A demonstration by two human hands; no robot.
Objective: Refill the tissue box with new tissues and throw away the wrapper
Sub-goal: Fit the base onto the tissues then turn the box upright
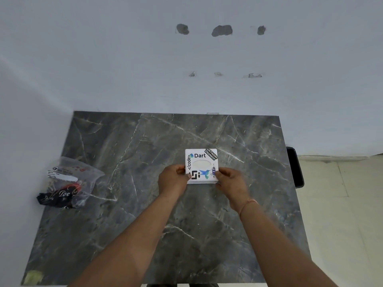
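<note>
A square white tissue box [201,162] covered in stickers sits near the middle of the dark marble table [145,214]. Its oval slot faces up with pale tissue showing in it. My left hand [173,180] grips the box's near left edge, thumb on top. My right hand [230,180] grips the near right edge the same way. A crumpled clear plastic wrapper [70,181] with black and red print lies at the table's left edge, well apart from both hands.
A white wall with patched holes runs behind and left of the table. A black object [295,166] stands past the table's right edge, over pale floor tiles. A strip of yellowish tape [33,276] marks the near left corner.
</note>
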